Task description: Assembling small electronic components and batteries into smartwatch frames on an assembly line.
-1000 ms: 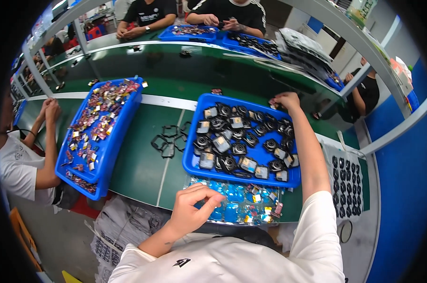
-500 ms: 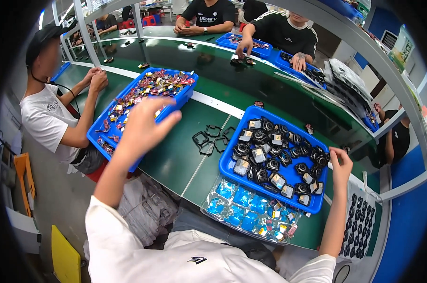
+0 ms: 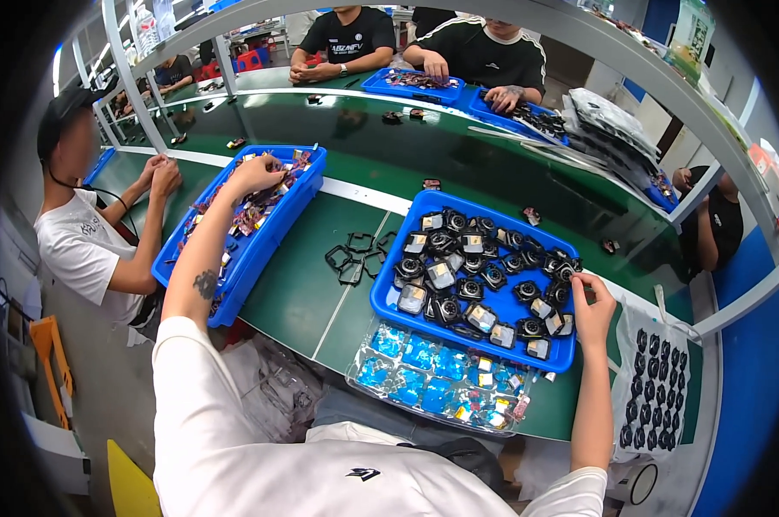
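Observation:
My left hand reaches into a long blue tray at the left. Its thumb and fingers are slightly apart, with the tips down among many small red circuit boards with yellow and silver parts. My right hand is at the right rim of a second blue tray, its fingers bent in a pinch beside a black camera unit. Whatever the fingertips hold is too small to make out. This tray holds many black camera units with round lenses, some showing silver-grey backs.
Thin black frames lie on the green table between the trays. A clear compartment tray with blue pieces sits at the near edge. Black parts stand in rows on a white sheet at right. Co-workers sit left and across; white shelf posts rise nearby.
My left hand has moved down from the air into the tray of circuit boards. My right hand stays by its tray's rim. The person across has moved a hand back to their blue tray.

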{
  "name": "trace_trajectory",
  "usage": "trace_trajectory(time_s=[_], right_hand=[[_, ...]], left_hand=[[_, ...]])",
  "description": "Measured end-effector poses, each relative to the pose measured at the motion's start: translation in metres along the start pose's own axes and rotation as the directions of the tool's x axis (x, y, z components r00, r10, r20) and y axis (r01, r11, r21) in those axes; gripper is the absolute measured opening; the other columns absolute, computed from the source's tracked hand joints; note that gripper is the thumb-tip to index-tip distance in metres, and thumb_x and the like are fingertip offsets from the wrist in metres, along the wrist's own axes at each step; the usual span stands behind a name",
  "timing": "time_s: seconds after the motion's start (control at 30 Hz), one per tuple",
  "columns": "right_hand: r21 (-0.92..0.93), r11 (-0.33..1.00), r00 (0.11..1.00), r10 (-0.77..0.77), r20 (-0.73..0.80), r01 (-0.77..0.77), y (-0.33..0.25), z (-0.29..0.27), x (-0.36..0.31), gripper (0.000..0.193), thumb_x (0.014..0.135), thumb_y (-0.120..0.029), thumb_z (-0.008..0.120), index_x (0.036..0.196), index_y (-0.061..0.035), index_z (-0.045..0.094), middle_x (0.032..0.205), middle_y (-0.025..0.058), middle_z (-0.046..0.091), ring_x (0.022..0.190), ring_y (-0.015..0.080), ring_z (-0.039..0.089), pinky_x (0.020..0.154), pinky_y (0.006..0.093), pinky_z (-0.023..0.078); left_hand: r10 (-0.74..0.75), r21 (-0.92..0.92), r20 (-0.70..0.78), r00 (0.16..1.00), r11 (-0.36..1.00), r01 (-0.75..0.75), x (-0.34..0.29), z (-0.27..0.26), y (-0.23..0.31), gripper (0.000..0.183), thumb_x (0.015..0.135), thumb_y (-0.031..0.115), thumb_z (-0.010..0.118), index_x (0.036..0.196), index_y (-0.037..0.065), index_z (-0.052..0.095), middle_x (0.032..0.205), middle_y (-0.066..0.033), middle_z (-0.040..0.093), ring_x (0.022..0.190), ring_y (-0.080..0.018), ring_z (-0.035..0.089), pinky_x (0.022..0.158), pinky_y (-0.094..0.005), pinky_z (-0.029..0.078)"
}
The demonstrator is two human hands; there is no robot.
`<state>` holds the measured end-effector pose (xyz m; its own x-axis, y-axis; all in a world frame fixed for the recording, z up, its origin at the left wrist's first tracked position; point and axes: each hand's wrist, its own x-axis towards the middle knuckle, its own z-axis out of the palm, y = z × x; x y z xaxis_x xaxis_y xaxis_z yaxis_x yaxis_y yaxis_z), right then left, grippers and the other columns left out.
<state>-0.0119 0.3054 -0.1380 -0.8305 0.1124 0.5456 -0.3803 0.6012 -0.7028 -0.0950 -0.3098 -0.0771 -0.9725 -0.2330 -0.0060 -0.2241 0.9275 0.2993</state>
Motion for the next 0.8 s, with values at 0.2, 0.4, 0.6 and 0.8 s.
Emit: trace_trajectory(time_s=[0.2, 0.4, 0.6, 0.8], right_hand=[[-0.035, 0.997, 0.998, -0.065, -0.012, 0.065, -0.005, 0.001, -0.002, 0.010, 0.082, -0.006, 0.063, 0.088, 0.0009, 0.067, 0.084, 0.0110, 0.067, 0.071, 0.0174, 0.062, 0.065, 0.0274, 0.048], [-0.076, 0.992, 0.995, -0.101, 0.003, 0.101, -0.003, 0.001, -0.001, 0.010, 0.081, -0.004, 0.063, 0.088, 0.0012, 0.067, 0.081, 0.0116, 0.066, 0.069, 0.0186, 0.061, 0.065, 0.0278, 0.048], [-0.104, 0.988, 0.993, -0.115, 0.010, 0.116, -0.003, 0.001, -0.002, 0.010, 0.080, -0.004, 0.064, 0.088, 0.0015, 0.067, 0.081, 0.0122, 0.065, 0.072, 0.0197, 0.061, 0.068, 0.0288, 0.048], [-0.134, 0.978, 0.987, -0.161, 0.013, 0.161, -0.005, 0.000, -0.001, 0.010, 0.080, -0.006, 0.064, 0.088, 0.0006, 0.067, 0.082, 0.0131, 0.066, 0.075, 0.0223, 0.064, 0.070, 0.0301, 0.049]], left_hand=[[0.057, -0.074, -0.016, 0.998, 0.996, -0.058, -0.013, 0.008, 0.001, 0.080, 0.074, 0.072, 0.052, 0.135, 0.020, 0.046, 0.136, -0.0257, 0.041, 0.129, -0.0372, 0.036, 0.108, -0.0394, 0.028], [0.124, -0.026, 0.012, 0.992, 0.992, -0.124, -0.040, 0.000, 0.005, 0.064, 0.072, 0.054, 0.064, 0.121, 0.013, 0.058, 0.110, -0.0220, 0.061, 0.108, -0.0318, 0.056, 0.095, -0.0376, 0.041], [0.157, -0.154, -0.069, 0.985, 0.974, -0.166, -0.056, 0.001, -0.005, 0.041, 0.066, 0.029, 0.071, 0.101, 0.009, 0.065, 0.097, -0.0129, 0.065, 0.093, -0.0254, 0.061, 0.086, -0.0332, 0.046], [0.185, -0.205, -0.253, 0.950, 0.949, -0.240, -0.045, 0.010, -0.028, 0.037, 0.061, 0.008, 0.069, 0.097, 0.008, 0.061, 0.091, -0.0090, 0.063, 0.088, -0.0200, 0.060, 0.082, -0.0310, 0.046]])
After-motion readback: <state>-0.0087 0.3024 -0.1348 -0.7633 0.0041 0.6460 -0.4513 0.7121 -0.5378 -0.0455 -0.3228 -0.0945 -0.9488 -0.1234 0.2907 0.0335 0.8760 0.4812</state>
